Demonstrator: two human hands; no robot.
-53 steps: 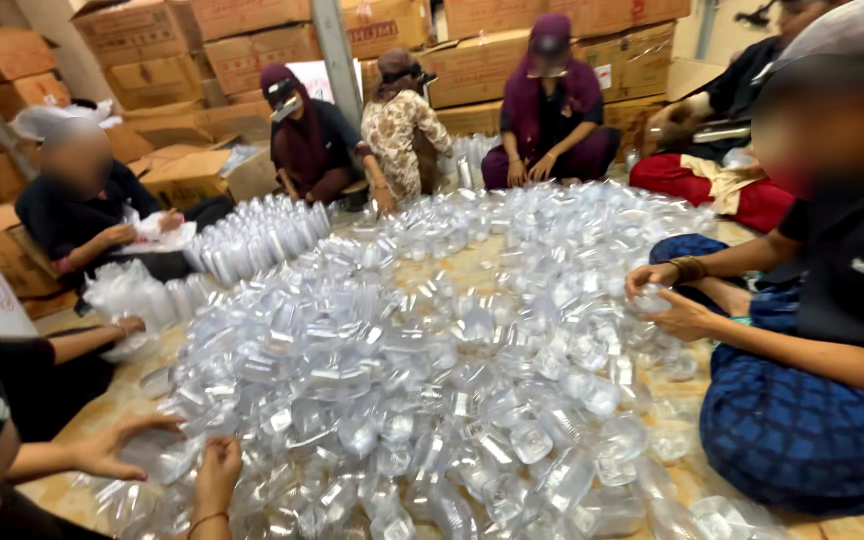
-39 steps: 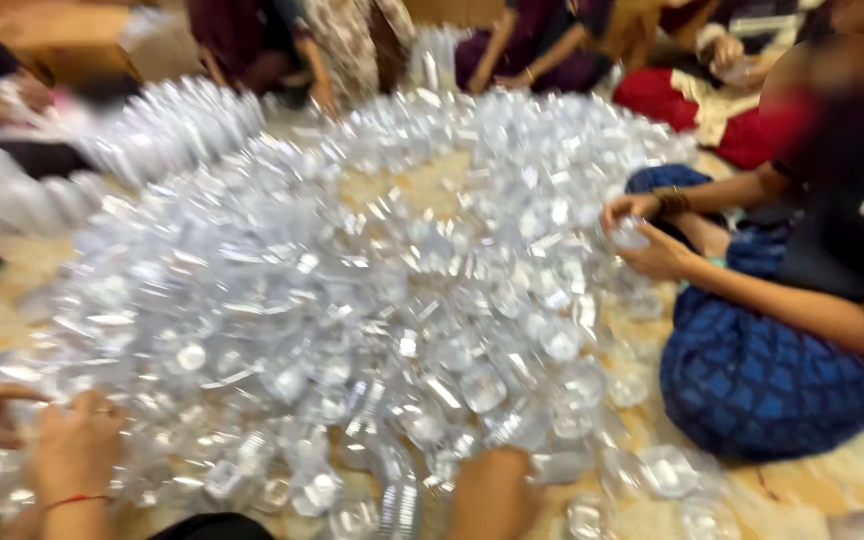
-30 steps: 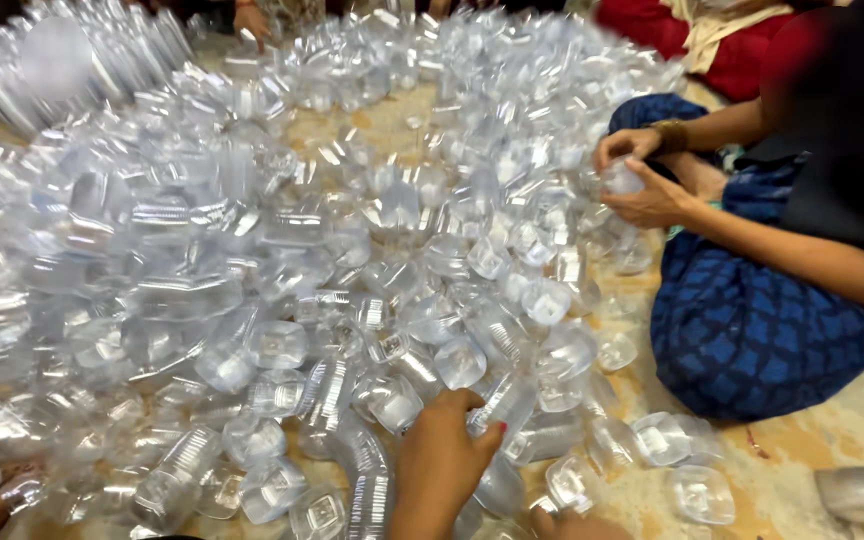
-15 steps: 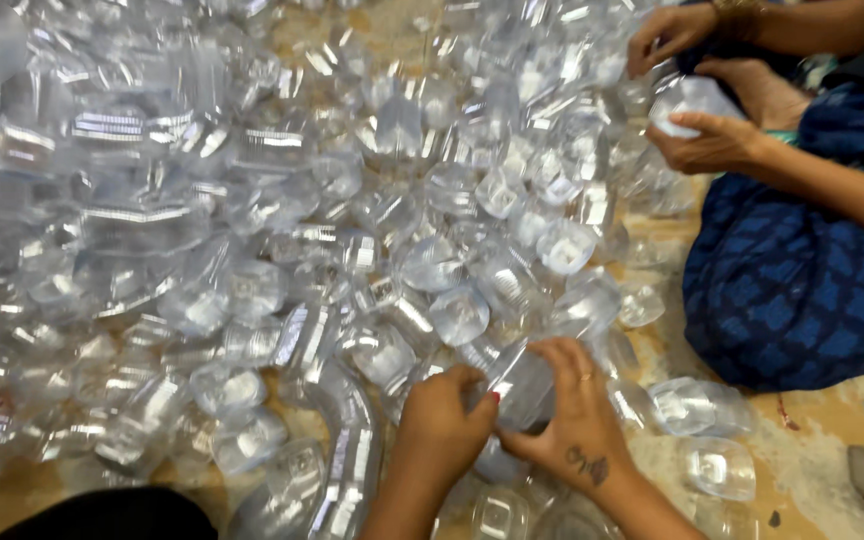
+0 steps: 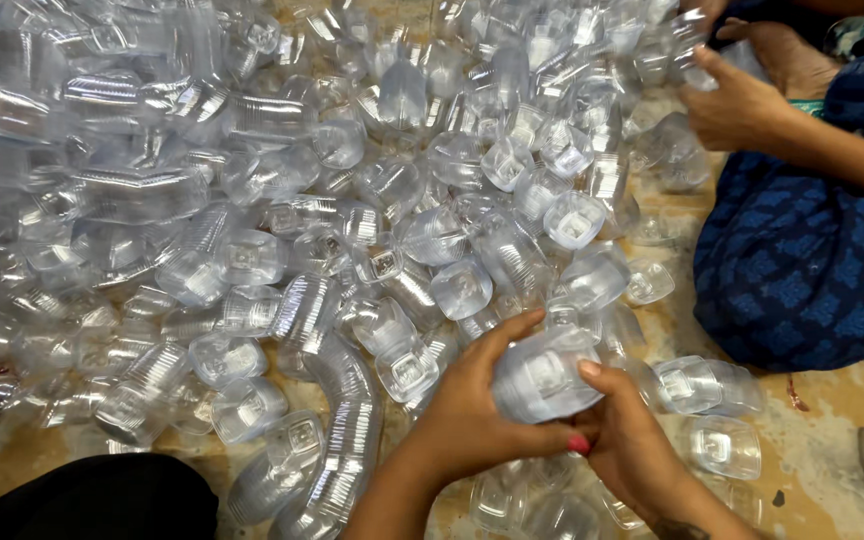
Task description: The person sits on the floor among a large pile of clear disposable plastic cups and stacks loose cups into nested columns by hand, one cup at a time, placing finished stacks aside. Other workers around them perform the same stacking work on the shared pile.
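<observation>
My left hand (image 5: 472, 410) and my right hand (image 5: 632, 440) both grip one clear plastic cup (image 5: 544, 375), held on its side just above the floor at the bottom centre. A large heap of clear plastic cups (image 5: 282, 190) spreads across the floor in front of me. A curved nested stack of cups (image 5: 342, 430) lies just left of my left wrist.
A person in dark blue patterned cloth (image 5: 802, 260) sits at the right, their hands (image 5: 742, 100) working on a cup at the top right. Loose cups (image 5: 717, 445) lie on the bare wooden floor (image 5: 832, 460) to my right. A dark garment (image 5: 92, 495) fills the bottom left.
The view has dropped from the whole room to the pile close by. My hands came into view and took hold of one cup together.
</observation>
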